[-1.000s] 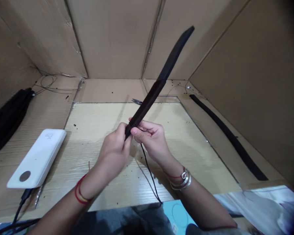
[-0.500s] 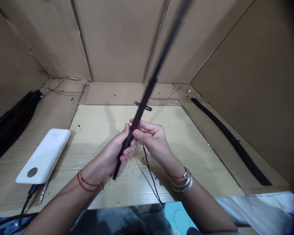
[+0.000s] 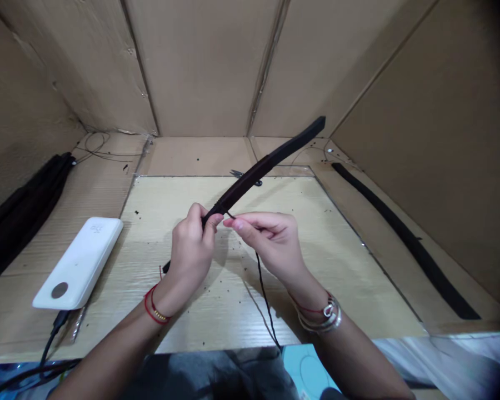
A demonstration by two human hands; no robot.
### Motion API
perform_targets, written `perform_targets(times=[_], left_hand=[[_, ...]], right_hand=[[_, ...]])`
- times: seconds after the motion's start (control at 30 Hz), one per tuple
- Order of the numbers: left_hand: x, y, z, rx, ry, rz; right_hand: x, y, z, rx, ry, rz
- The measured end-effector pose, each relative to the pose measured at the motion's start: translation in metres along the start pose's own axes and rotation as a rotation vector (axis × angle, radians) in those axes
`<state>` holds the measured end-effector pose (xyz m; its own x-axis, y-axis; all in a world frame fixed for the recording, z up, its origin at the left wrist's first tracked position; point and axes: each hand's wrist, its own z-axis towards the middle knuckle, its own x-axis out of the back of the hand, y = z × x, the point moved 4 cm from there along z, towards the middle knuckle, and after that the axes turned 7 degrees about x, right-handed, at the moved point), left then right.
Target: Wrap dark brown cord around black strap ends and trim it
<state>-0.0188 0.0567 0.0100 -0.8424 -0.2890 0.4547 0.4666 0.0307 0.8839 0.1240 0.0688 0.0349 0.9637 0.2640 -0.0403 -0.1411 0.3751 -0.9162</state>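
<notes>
My left hand (image 3: 191, 241) is closed around the lower part of a long, curved black strip (image 3: 270, 162), which slants up to the right above the board. Its middle stretch looks thicker and dark brown-black, with a ribbed edge like wound cord near my thumb. Between thumb and fingers, my right hand (image 3: 275, 239) pinches a thin black cord (image 3: 263, 283) just right of the strip. A short piece of that cord runs taut to the strip; the rest hangs from the hand to the board's front edge. My left palm hides part of the strip.
Small black thread snips (image 3: 235, 174) lie behind the strip on the pale board (image 3: 329, 278). A white power bank (image 3: 79, 264) with a cable sits left, near a black bundle (image 3: 20, 216). Another black strip (image 3: 404, 239) lies right. Cardboard walls (image 3: 204, 66) enclose the back and sides.
The strip has swung down to the right and now shows its broad face. My left hand has turned its back upward, and my right hand has drawn slightly away from the strip with the cord.
</notes>
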Motion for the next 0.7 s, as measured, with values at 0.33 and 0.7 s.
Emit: perform_targets(times=[0.33,0.7], left_hand=[[0.006,0.008,-0.001,-0.153,0.145,0.293],[-0.005,0.014,-0.022,-0.587,0.289,0.69]], right_hand=[[-0.005,-0.004,-0.004,0.009,-0.03,-0.06],[-0.008,-0.009,-0.005,0.082,-0.096,-0.111]])
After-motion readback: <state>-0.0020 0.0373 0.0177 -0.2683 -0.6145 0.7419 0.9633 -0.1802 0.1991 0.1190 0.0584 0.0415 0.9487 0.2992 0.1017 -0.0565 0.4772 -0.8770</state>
